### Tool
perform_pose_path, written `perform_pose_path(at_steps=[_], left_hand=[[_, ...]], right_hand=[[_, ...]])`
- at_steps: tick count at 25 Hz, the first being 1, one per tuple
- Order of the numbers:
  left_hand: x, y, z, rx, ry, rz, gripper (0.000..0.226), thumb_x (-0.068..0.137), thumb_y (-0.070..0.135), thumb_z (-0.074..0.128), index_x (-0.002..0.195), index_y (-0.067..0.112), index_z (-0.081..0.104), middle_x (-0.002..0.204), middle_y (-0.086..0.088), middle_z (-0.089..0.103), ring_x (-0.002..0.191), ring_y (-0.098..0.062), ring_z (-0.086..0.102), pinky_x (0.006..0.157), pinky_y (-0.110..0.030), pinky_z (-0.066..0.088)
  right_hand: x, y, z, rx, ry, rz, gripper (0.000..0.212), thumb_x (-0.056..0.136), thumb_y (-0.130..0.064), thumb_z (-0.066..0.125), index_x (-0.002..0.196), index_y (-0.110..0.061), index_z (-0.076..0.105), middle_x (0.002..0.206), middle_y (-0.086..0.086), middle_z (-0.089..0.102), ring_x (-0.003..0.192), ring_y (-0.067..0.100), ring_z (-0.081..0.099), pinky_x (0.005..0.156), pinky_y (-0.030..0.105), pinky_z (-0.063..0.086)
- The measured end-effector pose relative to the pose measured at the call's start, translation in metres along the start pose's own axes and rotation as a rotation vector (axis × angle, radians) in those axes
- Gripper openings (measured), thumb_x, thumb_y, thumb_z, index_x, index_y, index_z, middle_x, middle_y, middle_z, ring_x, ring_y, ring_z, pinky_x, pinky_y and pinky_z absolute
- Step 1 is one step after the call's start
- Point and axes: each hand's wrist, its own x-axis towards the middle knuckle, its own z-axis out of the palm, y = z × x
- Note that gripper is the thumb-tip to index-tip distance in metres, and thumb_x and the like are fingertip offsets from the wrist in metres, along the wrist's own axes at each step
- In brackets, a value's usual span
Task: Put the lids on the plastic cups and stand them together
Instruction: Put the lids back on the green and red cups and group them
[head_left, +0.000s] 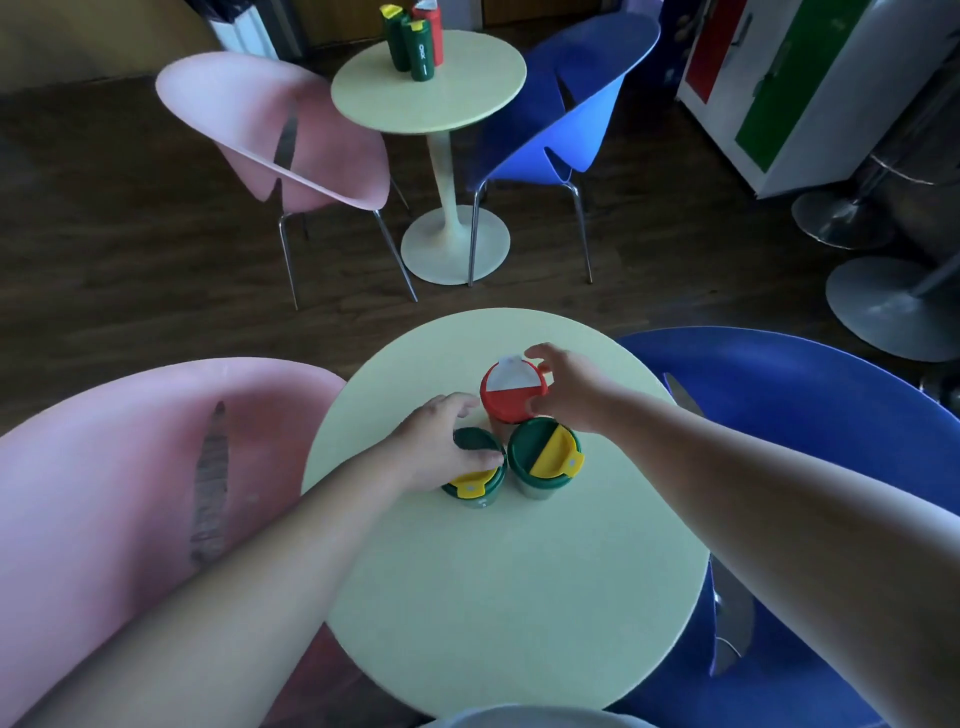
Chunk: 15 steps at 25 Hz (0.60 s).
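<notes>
Three lidded plastic cups stand close together on the round pale-green table (519, 597). The red cup (511, 397) has a red and white lid and stands farthest from me. Two green cups with green and yellow lids stand in front of it, the left one (475, 480) and the right one (543, 457). My left hand (436, 447) grips the lid of the left green cup from above, thumb on its near rim. My right hand (563, 387) curls round the right side of the red cup's lid.
A pink chair (130, 493) stands at the left of the table and a blue chair (810, 441) at the right. Farther off, a second round table (457, 98) carries several more lidded cups (415, 41), flanked by a pink and a blue chair.
</notes>
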Motion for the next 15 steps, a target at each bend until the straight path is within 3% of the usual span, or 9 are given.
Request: perform_pose_path(at_steps=[5,11,15], left_hand=[[-0.021,-0.015,0.01,0.137,-0.028,-0.018,0.114,0.06,0.058,0.091,0.155,0.027,0.037,0.153,0.002,0.044,0.141,-0.017,0.045,0.115,-0.033,0.04],[-0.02,-0.012,0.018,0.087,0.059,-0.037,0.106,0.066,0.046,0.089,0.156,0.025,0.037,0.154,0.005,0.043,0.142,-0.014,0.043,0.111,-0.026,0.038],[-0.014,-0.013,0.012,0.078,0.049,-0.027,0.106,0.063,0.037,0.09,0.155,0.025,0.04,0.157,0.005,0.044,0.142,-0.014,0.044,0.115,-0.029,0.039]], right_hand=[[0.008,-0.009,-0.008,-0.127,-0.051,-0.125,0.083,0.076,-0.018,0.08,0.149,-0.028,0.042,0.141,0.009,0.052,0.122,0.031,0.055,0.092,0.034,0.047],[0.013,-0.012,-0.008,-0.252,-0.132,-0.209,0.087,0.075,-0.019,0.082,0.15,-0.036,0.04,0.14,0.006,0.049,0.124,0.031,0.051,0.086,0.031,0.042],[0.013,-0.01,-0.007,-0.267,-0.12,-0.216,0.085,0.077,-0.022,0.082,0.15,-0.038,0.039,0.138,0.007,0.049,0.122,0.032,0.051,0.083,0.031,0.041]])
